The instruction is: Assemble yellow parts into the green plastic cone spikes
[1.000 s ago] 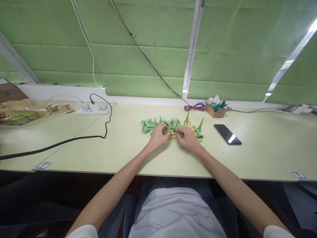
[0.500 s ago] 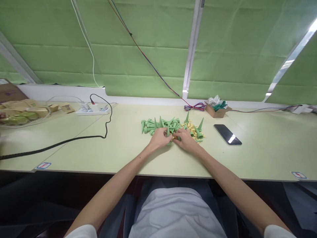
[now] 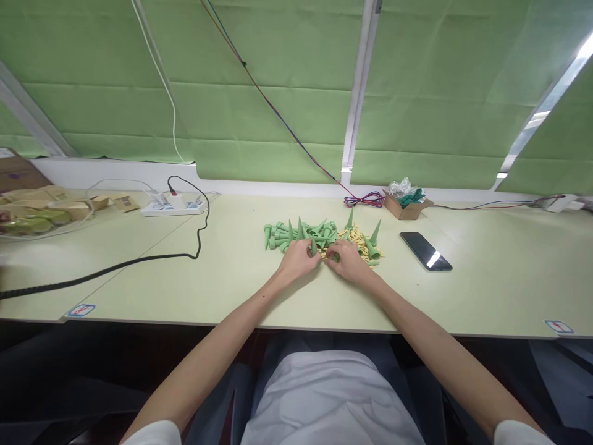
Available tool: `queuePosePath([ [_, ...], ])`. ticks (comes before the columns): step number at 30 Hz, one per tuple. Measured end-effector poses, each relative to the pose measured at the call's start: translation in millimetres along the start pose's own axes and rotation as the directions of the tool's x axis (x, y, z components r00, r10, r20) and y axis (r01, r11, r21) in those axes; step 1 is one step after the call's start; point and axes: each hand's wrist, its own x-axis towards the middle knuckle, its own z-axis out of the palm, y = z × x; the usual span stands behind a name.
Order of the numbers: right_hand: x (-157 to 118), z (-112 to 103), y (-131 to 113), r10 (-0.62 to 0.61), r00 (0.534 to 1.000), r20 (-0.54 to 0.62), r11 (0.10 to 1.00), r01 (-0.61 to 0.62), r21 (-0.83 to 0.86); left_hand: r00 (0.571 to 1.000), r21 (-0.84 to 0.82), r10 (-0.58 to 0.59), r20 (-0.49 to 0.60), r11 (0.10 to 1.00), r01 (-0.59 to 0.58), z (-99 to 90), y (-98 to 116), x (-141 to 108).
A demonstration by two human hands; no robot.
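Note:
My left hand (image 3: 300,258) is closed on a green cone (image 3: 314,246) at the near edge of a pile of green cones (image 3: 280,233). Close beside it, my right hand (image 3: 345,258) has its fingers pinched together; what they hold is too small to make out. Small yellow pieces (image 3: 356,236) lie heaped behind and to the right of my right hand. Several green cones stand or lie among these pieces, one of them upright (image 3: 375,233).
A black phone (image 3: 425,251) lies to the right of the piles. Behind it is a small cardboard box (image 3: 404,210) with plastic and green material. A power strip (image 3: 173,206) and a black cable (image 3: 139,260) are on the left, with packages (image 3: 41,213) farther left.
The cone in my left hand has tilted and shifted slightly left. My right fingertips have moved a little away from it.

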Motion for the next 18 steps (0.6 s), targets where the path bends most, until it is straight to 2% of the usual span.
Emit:
queuePosePath([
  [6,-0.6,-3.5,-3.0,0.005,1.0,0.019,1.0,-0.005,0.017,1.0,-0.046,-0.023,-0.013,0.999,0.022,0.8,-1.6,0.4],
  [18,-0.1,-3.1,-1.0,-0.001,1.0,-0.022,0.999,0.002,0.042,0.999,-0.006,0.049,0.021,0.999,-0.049,1.1,-0.7,-1.1],
])
